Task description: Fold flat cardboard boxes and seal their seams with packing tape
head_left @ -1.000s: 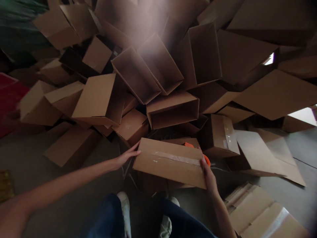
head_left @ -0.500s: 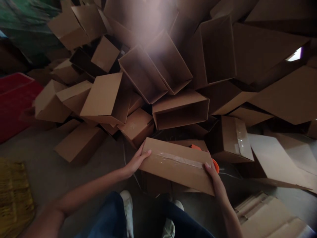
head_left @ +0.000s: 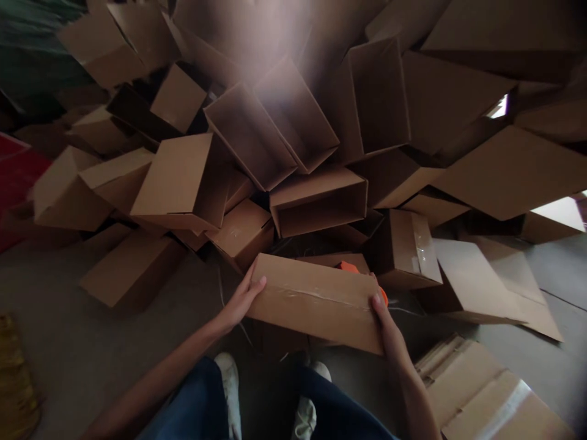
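A long cardboard box (head_left: 316,311) is held out in front of me above my feet, its taped seam facing up. My left hand (head_left: 245,296) grips its left end, thumb on top and fingers along the side. At the opposite end my right hand (head_left: 387,321) holds on, thumb over the top edge and the other fingers mostly hidden. Just behind the box an orange object (head_left: 349,267) shows in part, perhaps a tape dispenser; the held box covers most of it. Another cardboard box lies partly hidden beneath.
A tall heap of open cardboard boxes (head_left: 316,201) spreads across the floor ahead. Flattened cardboard (head_left: 486,379) is stacked at the lower right. A yellow crate (head_left: 16,373) and a red container (head_left: 21,177) stand at the left. My shoes (head_left: 229,385) are on grey floor.
The view has turned slightly to the right, so the heap and the held box appear shifted left. Both hands keep their hold on the box.
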{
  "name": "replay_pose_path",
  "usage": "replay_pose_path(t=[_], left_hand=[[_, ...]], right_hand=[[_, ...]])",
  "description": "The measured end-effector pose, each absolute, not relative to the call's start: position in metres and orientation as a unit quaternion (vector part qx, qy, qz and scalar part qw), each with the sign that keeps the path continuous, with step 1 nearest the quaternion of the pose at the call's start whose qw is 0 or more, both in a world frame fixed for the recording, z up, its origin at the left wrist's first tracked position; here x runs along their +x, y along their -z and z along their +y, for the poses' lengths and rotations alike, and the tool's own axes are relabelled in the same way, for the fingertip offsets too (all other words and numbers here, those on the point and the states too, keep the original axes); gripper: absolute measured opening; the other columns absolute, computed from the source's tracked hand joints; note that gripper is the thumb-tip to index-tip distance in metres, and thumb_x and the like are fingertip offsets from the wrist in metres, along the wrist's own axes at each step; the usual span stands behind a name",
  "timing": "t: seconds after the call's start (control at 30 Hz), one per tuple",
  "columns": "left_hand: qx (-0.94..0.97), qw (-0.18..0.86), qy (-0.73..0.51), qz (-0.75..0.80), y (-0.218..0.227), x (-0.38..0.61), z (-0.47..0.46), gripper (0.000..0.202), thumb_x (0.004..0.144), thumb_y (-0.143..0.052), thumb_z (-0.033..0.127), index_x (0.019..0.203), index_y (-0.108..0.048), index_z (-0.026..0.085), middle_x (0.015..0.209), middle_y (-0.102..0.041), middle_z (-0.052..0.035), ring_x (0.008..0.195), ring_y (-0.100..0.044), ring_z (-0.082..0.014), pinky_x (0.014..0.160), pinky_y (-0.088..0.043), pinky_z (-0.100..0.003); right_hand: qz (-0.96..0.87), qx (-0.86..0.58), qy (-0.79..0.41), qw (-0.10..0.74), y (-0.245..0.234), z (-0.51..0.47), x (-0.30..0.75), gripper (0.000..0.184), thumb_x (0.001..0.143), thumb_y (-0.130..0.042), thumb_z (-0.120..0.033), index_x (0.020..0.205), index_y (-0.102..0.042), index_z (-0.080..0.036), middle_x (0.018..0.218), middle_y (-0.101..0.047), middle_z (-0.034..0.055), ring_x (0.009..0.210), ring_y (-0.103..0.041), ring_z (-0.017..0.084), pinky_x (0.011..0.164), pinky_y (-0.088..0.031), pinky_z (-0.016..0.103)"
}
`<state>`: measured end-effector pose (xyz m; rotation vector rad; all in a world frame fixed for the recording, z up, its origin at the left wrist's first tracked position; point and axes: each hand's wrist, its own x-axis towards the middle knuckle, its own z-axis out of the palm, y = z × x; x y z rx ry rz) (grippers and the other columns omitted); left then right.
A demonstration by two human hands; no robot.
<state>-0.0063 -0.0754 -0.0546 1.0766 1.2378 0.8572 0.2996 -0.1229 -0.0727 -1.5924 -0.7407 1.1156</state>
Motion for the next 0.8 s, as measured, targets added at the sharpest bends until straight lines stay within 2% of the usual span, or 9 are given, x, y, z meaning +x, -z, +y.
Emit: replay_pose_path(t=[0.07, 0.17, 0.33, 0.4, 0.47, 0.57, 0.63, 0.7, 0.8], left_hand=[[0.476, 0.586, -0.377, 0.537, 0.051, -0.008, -0.079, 0.081, 0.087, -0.054, 0.072, 0.155, -0.039, 0.032, 0.166, -0.031, 0.0004, 0.155, -0.02, -0.0324, 0.128, -0.011, -0.045], [0.465, 0.586, -0.391, 0.537, 0.052, -0.009, -0.084, 0.082, 0.085, -0.054, 0.074, 0.154, -0.041, 0.032, 0.166, -0.032, -0.0002, 0.155, -0.02, -0.0339, 0.128, -0.01, -0.047], [0.459, 0.6, -0.421, 0.502, 0.053, -0.013, -0.093, 0.074, 0.089, -0.059, 0.062, 0.153, -0.042, 0.031, 0.166, -0.033, -0.0029, 0.154, -0.023, -0.0329, 0.128, -0.014, -0.049], [0.492, 0.585, -0.445, 0.466, 0.048, -0.015, -0.095, 0.068, 0.091, -0.062, 0.052, 0.153, -0.042, 0.032, 0.167, -0.03, -0.0028, 0.155, -0.022, -0.0298, 0.128, -0.016, -0.047], [0.541, 0.55, -0.48, 0.417, 0.042, -0.019, -0.094, 0.066, 0.091, -0.068, 0.038, 0.152, -0.043, 0.035, 0.168, -0.029, -0.0025, 0.155, -0.023, -0.0266, 0.126, -0.021, -0.044], [0.591, 0.504, -0.533, 0.335, 0.037, -0.027, -0.089, 0.058, 0.087, -0.072, 0.021, 0.139, -0.056, 0.038, 0.161, -0.041, -0.0025, 0.151, -0.034, -0.0238, 0.121, -0.033, -0.039], [0.574, 0.527, -0.549, 0.302, 0.04, -0.035, -0.082, 0.046, 0.084, -0.074, 0.025, 0.128, -0.064, 0.034, 0.151, -0.053, -0.005, 0.145, -0.043, -0.0255, 0.116, -0.04, -0.039], [0.512, 0.595, -0.53, 0.321, 0.05, -0.044, -0.076, 0.041, 0.083, -0.072, 0.04, 0.123, -0.066, 0.029, 0.141, -0.059, -0.0083, 0.137, -0.051, -0.0293, 0.109, -0.047, -0.043], [0.413, 0.688, -0.412, 0.432, 0.071, -0.054, -0.073, 0.058, 0.084, -0.058, 0.067, 0.126, -0.063, 0.028, 0.134, -0.063, -0.0113, 0.118, -0.063, -0.0328, 0.096, -0.053, -0.05]], right_hand=[[-0.303, -0.656, -0.463, 0.513, 0.069, -0.125, 0.3, 0.084, 0.08, -0.056, -0.077, 0.151, -0.048, -0.031, 0.158, -0.044, -0.0049, 0.153, -0.028, 0.025, 0.127, -0.019, 0.037], [-0.309, -0.641, -0.454, 0.536, 0.066, -0.128, 0.299, 0.082, 0.081, -0.056, -0.077, 0.149, -0.049, -0.032, 0.16, -0.041, -0.0058, 0.153, -0.027, 0.024, 0.128, -0.014, 0.037], [-0.314, -0.632, -0.451, 0.545, 0.055, -0.137, 0.293, 0.072, 0.087, -0.054, -0.069, 0.15, -0.048, -0.034, 0.159, -0.043, -0.0067, 0.153, -0.028, 0.022, 0.129, -0.011, 0.037], [-0.302, -0.633, -0.446, 0.556, 0.047, -0.143, 0.295, 0.068, 0.091, -0.051, -0.066, 0.15, -0.047, -0.034, 0.155, -0.049, -0.0058, 0.151, -0.033, 0.021, 0.128, -0.019, 0.037], [-0.28, -0.632, -0.433, 0.579, 0.038, -0.147, 0.3, 0.069, 0.09, -0.048, -0.069, 0.147, -0.052, -0.03, 0.146, -0.059, -0.0005, 0.146, -0.042, 0.023, 0.123, -0.032, 0.04], [-0.25, -0.599, -0.42, 0.634, 0.031, -0.147, 0.312, 0.072, 0.088, -0.043, -0.075, 0.136, -0.061, -0.025, 0.133, -0.068, 0.0075, 0.135, -0.055, 0.03, 0.11, -0.049, 0.046], [-0.244, -0.578, -0.42, 0.656, 0.037, -0.145, 0.323, 0.068, 0.088, -0.039, -0.075, 0.127, -0.065, -0.026, 0.129, -0.069, 0.0089, 0.127, -0.061, 0.032, 0.102, -0.054, 0.048], [-0.256, -0.593, -0.43, 0.632, 0.054, -0.142, 0.333, 0.07, 0.087, -0.034, -0.078, 0.12, -0.068, -0.026, 0.125, -0.071, 0.0093, 0.12, -0.065, 0.033, 0.098, -0.055, 0.049], [-0.282, -0.646, -0.498, 0.506, 0.087, -0.143, 0.345, 0.093, 0.079, -0.021, -0.091, 0.125, -0.067, -0.025, 0.121, -0.073, 0.0118, 0.114, -0.068, 0.034, 0.096, -0.056, 0.052]])
